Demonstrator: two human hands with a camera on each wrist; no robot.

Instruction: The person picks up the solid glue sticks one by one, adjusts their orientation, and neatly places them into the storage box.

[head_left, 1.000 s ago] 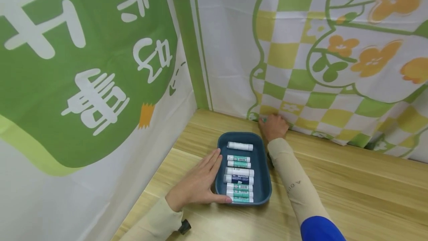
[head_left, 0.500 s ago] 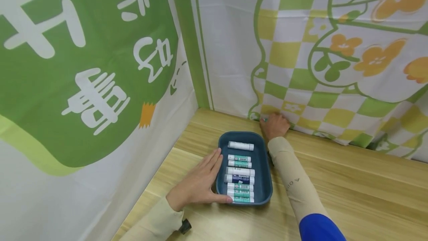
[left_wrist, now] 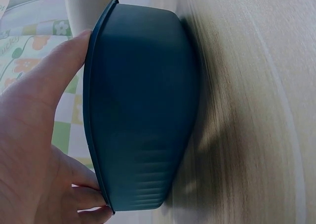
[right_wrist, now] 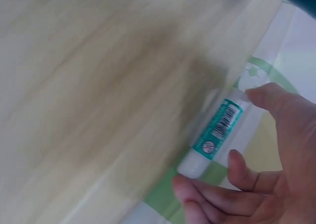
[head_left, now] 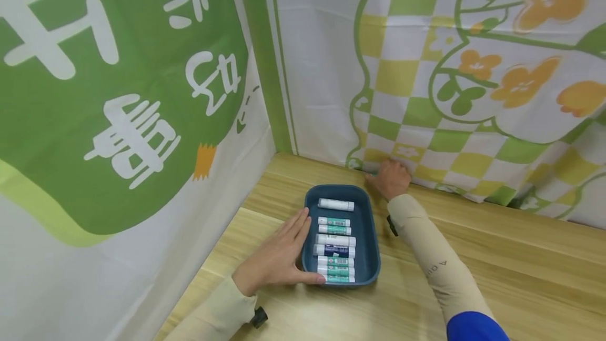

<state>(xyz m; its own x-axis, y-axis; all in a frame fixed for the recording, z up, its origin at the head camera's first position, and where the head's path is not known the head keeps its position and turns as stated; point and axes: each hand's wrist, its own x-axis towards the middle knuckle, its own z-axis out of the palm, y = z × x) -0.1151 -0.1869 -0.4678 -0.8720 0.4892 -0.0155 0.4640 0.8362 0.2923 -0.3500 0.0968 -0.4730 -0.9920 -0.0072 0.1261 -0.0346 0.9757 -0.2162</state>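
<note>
A dark blue tray (head_left: 371, 257) lies on the wooden table, holding several glue sticks (head_left: 335, 241) in a rough column. Most labels are teal; one is dark blue, and two sticks look mostly white. My left hand (head_left: 279, 251) rests along the tray's left rim, fingers straight, thumb on the near corner. At the foot of the back cloth, my right hand (head_left: 392, 179) pinches a teal-labelled glue stick (right_wrist: 217, 130) by its two ends, between thumb and fingertip. That stick lies along the cloth's bottom edge, mostly hidden behind the hand in the head view.
A patterned cloth (head_left: 416, 93) hangs down to the table's back edge. Another green and white cloth (head_left: 142, 120) hangs along the left side. Wooden table top (head_left: 511, 257) stretches to the right of the tray.
The right forearm and wrist have swung slightly to the right while the hand stays at the cloth's foot. The left hand keeps its place on the tray. The head view has shifted slightly.
</note>
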